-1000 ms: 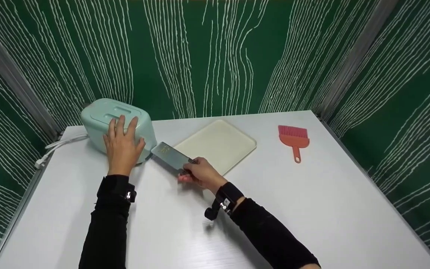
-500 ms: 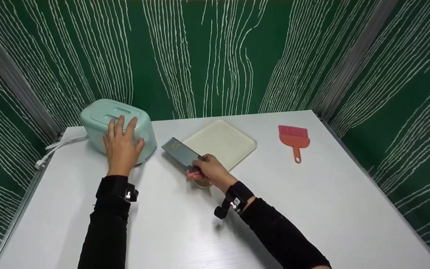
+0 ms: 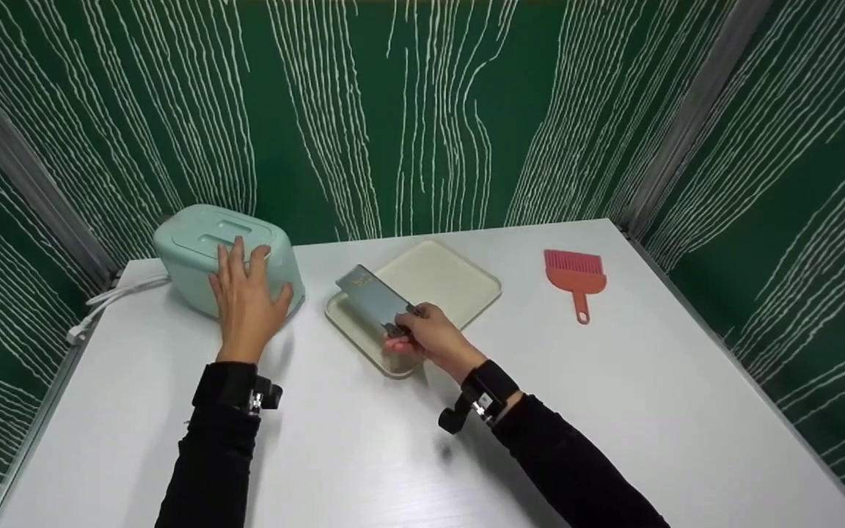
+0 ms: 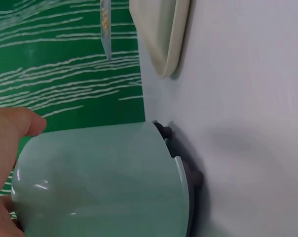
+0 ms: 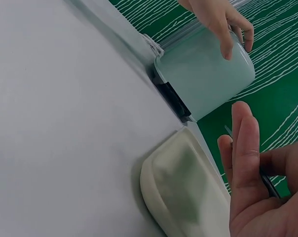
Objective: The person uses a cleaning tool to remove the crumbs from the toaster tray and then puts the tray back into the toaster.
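Over tray (image 3: pixel 459 282) | right hand (image 3: pixel 430 335) pinches cleaver (image 3: pixel 372 292), handle mostly hidden | left hand (image 3: pixel 246 308) on toaster (image 3: pixel 191 264), fingers (image 3: pixel 238 258) apart

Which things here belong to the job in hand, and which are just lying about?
Job, likely:
mint-green appliance, at the left hand
cleaver, held by the right hand
cream tray, overlapped by the cleaver in the head view

Lying about, likely:
red-orange brush, untouched
white cord, beside the appliance, untouched

From head I looked forward, down across table (image 3: pixel 598 411). Wrist views, closer, tilted, shared mint appliance (image 4: pixel 99 182): left's lower left, right's upper right.
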